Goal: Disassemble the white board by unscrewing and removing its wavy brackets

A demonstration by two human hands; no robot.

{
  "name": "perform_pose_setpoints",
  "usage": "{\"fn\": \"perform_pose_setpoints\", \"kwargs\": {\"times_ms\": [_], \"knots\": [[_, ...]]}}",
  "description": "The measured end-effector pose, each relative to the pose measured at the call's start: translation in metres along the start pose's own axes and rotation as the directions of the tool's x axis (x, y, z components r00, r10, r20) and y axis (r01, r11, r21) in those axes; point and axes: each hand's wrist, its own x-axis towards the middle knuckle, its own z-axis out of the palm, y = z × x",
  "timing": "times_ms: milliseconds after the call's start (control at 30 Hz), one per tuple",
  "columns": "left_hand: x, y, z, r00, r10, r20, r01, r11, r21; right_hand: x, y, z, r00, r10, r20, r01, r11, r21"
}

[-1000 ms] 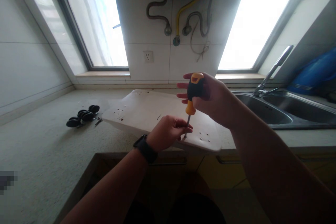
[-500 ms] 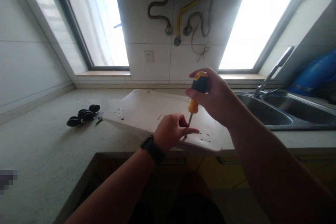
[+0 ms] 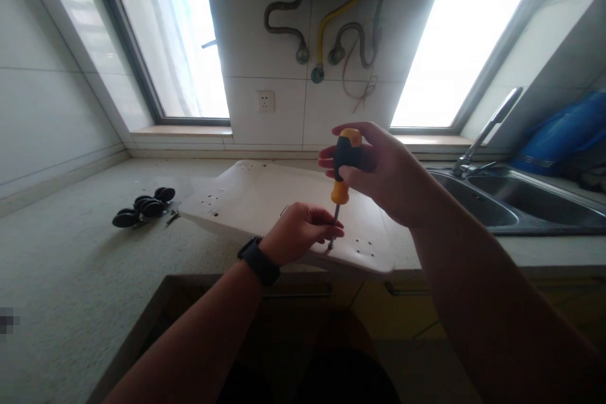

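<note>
right hand (image 3: 391, 167) clasps a yellow-and-black screwdriver (image 3: 347, 154); left hand (image 3: 293, 233) pinches its shaft (image 3: 336, 213) above a white panel (image 3: 265, 192).

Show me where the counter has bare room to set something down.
Widest bare patch: the left stretch of counter, in front of the black wheel-like pieces. A narrower gap lies between the white panel and sink. It's crowded at the panel's right end, where the left hand and right hand meet on the screwdriver.
</note>
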Motion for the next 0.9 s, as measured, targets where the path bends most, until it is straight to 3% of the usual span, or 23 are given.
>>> {"fn": "perform_pose_setpoints", "kwargs": {"times_ms": [233,467,600,733,900], "knots": [[0.001,0.001,0.004,0.992,0.038,-0.118,-0.018,0.986,0.164,0.001,0.007,-0.001,0.996,-0.024,-0.088,0.006,0.98,-0.199],[0.002,0.005,0.01,0.975,0.134,-0.174,-0.071,0.941,0.33,0.002,0.01,0.0,0.993,-0.038,-0.111,0.012,0.974,-0.225],[-0.001,0.011,0.006,0.986,0.156,-0.052,-0.149,0.982,0.114,0.002,0.005,-0.002,0.991,-0.017,-0.132,-0.008,0.983,-0.184],[-0.004,0.014,-0.001,0.987,0.088,0.136,-0.073,0.991,-0.112,-0.001,0.003,-0.004,0.99,0.015,-0.14,-0.03,0.994,-0.103],[-0.002,0.01,-0.002,0.997,0.002,0.075,0.006,0.994,-0.106,-0.003,-0.001,-0.001,0.999,0.034,-0.003,-0.034,0.999,-0.032]]}}
